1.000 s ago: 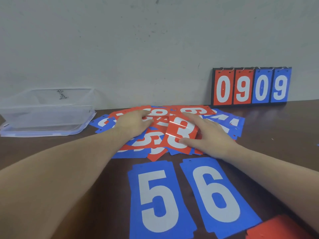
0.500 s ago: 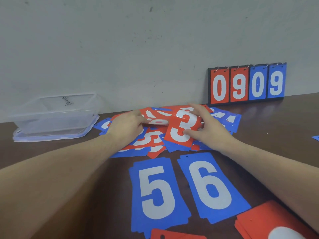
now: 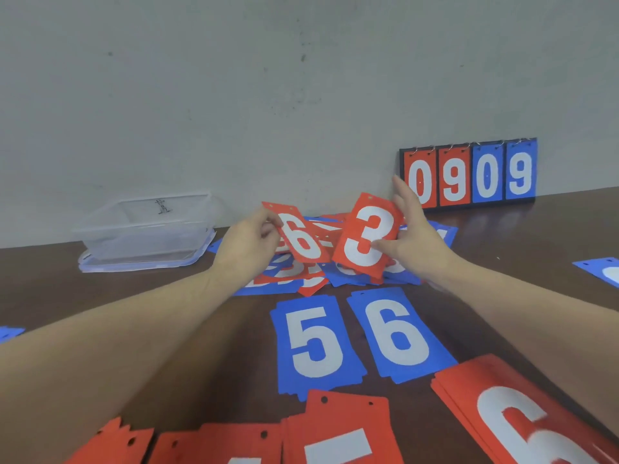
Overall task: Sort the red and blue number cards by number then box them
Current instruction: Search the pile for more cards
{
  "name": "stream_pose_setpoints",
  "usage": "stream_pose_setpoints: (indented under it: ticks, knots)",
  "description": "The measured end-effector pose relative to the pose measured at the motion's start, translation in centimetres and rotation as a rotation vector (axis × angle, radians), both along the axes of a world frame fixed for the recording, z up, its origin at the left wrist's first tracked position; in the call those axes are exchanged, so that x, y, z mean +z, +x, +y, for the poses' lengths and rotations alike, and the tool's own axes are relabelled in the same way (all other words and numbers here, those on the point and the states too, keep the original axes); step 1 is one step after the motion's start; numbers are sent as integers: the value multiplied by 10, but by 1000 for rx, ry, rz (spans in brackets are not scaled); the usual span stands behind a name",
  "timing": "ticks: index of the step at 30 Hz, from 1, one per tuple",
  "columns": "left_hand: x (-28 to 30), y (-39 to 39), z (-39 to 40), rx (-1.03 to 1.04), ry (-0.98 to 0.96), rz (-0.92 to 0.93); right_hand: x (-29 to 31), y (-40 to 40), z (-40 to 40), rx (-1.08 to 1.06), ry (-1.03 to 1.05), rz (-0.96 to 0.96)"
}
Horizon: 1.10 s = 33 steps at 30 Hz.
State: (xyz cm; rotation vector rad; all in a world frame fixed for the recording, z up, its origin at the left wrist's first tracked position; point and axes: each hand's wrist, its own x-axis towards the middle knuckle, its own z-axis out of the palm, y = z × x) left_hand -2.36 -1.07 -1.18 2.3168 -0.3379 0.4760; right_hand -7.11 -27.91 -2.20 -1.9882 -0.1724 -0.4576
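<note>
My left hand pinches a red 6 card by its left edge, lifted above the mixed pile of red and blue cards. My right hand holds a red 3 card upright, thumb on its face and fingers behind it. On the table nearer me lie blue stacks showing 5 and 6. Red stacks lie along the bottom edge, one showing a 6, another partly cut off. The clear plastic box stands empty at the back left.
A flip scoreboard reading 0909 leans on the wall at the back right. Blue cards lie at the far right edge and far left edge. The brown table meets a grey wall behind.
Both hands have risen off the pile: the right lifted the red 3 card upright, the left picked up a red 6 card. The view tilted down, revealing red stacks near me.
</note>
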Motion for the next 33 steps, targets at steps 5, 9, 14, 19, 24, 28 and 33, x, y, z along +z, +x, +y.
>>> stream_pose_setpoints:
  ticks: [5,9,14,19,24,28,33]
  knots:
    - [20,-46,-9,-107,-350,133,15,-44,9,25,42,80]
    - [24,-84,-9,-174,-424,137,20,-82,10,41,-19,145]
    - [20,-123,1,-173,-483,192,29,-120,9,53,-32,190]
    - [16,-163,7,-181,-501,188,29,-160,7,-1,-41,206]
    - [10,-199,2,-213,-503,260,28,-193,-8,-31,86,280]
    - [17,-224,-5,-212,-537,296,38,-218,-16,-130,103,366]
    - [23,-238,3,-144,-583,350,42,-233,-10,-195,-10,454]
